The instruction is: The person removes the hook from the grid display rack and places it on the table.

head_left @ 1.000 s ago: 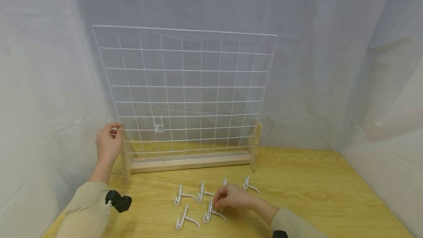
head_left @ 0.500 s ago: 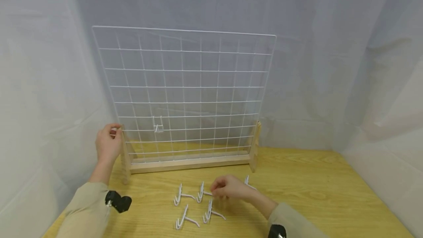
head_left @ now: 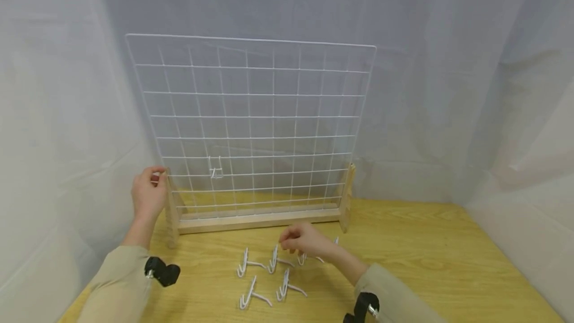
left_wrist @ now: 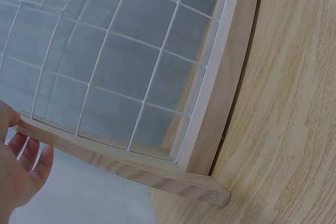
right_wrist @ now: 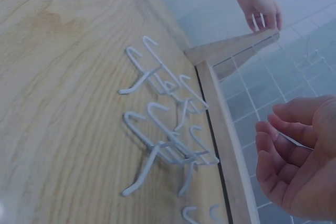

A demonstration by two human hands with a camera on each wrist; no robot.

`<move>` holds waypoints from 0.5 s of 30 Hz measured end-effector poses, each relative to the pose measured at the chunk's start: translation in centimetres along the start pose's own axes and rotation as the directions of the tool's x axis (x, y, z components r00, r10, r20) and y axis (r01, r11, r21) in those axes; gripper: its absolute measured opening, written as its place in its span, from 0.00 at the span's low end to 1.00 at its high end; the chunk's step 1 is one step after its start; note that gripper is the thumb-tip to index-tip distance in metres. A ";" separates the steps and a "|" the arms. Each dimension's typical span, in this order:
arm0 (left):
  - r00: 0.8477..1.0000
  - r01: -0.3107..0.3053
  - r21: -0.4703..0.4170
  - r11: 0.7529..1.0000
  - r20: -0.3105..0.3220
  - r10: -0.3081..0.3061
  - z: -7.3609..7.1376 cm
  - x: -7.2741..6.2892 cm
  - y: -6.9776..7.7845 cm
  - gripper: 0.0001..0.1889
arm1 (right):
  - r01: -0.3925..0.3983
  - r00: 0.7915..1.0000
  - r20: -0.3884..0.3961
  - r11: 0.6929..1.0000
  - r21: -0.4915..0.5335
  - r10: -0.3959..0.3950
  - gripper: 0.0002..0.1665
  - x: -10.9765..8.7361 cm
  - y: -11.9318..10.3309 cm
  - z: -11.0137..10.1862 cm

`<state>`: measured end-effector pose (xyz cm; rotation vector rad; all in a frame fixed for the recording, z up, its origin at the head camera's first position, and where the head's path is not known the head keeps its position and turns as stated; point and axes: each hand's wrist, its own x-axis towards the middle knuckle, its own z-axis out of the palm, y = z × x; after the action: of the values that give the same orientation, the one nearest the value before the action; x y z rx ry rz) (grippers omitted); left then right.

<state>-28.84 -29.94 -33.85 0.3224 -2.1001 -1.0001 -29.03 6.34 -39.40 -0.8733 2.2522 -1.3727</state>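
Note:
A white wire grid panel stands upright in a wooden stand. My left hand grips the top of the stand's left side post, thumb and fingers around its tip. On the table in front of the panel lie several white wire hooks, including a front left hook and a front right hook. My right hand, fingers loosely bent and holding nothing, hovers over the back row of hooks, partly covering the hook beneath it. Another hook hangs on the panel's lower left.
The wood-grain table extends to the right of the hooks. White curtains hang behind and on both sides. The stand's right post rises beyond the right hand.
My right hand has moved from beside the front right hook away toward the panel, uncovering part of a back-row hook. My left hand stays on the post.

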 end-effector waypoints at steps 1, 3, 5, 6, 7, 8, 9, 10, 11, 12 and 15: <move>1.000 0.003 0.001 1.000 0.001 -0.003 0.0 0.0 0.0 0.11 | 0.005 1.000 -0.001 1.000 0.000 -0.005 0.11 0.2 -0.1 -0.1; 1.000 0.007 0.002 1.000 0.003 -0.007 0.0 0.0 0.0 0.12 | 0.013 1.000 -0.002 1.000 -0.008 -0.013 0.11 0.5 -0.4 -0.2; 1.000 0.011 0.003 1.000 0.005 -0.011 -0.1 0.0 0.1 0.12 | 0.013 1.000 -0.004 1.000 -0.023 -0.013 0.10 0.7 -0.9 -0.3; 1.000 0.014 0.002 1.000 0.007 -0.014 -0.1 0.0 0.1 0.12 | 0.018 1.000 -0.008 0.999 -0.029 -0.018 0.10 0.9 -1.1 -0.4; 1.000 0.018 0.002 1.000 0.010 -0.018 -0.2 0.0 0.2 0.12 | 0.026 1.000 -0.009 0.999 -0.038 -0.026 0.10 1.0 -1.3 -0.5; 1.000 0.022 0.001 1.000 0.012 -0.022 -0.2 0.0 0.2 0.12 | 0.028 1.000 -0.010 0.998 -0.049 -0.029 0.09 1.2 -1.4 -0.5; 1.000 0.027 0.001 1.000 0.013 -0.027 -0.2 0.0 0.2 0.12 | 0.027 1.000 -0.011 0.998 -0.054 -0.027 0.09 1.3 -1.6 -0.5; 0.999 0.031 -0.001 1.000 0.015 -0.031 -0.2 0.0 0.3 0.12 | 0.023 1.000 -0.013 0.998 -0.058 -0.024 0.09 1.4 -1.8 -0.5; 0.999 0.035 -0.003 0.999 0.016 -0.035 -0.2 0.0 0.3 0.12 | 0.022 1.000 -0.013 0.998 -0.062 -0.023 0.09 1.6 -1.9 -0.6; 0.999 0.038 -0.005 0.999 0.016 -0.038 -0.2 0.0 0.3 0.12 | 0.024 1.000 -0.012 0.998 -0.063 -0.025 0.09 1.7 -2.1 -0.6; 0.999 0.045 -0.008 0.999 0.017 -0.045 -0.2 -0.1 0.3 0.12 | 0.018 1.000 -0.012 0.998 -0.053 -0.019 0.11 2.0 -2.6 -0.7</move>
<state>-28.63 -29.81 -33.64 0.3599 -2.1118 -1.0407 -30.15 4.61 -36.78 -0.9075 2.3050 -1.3354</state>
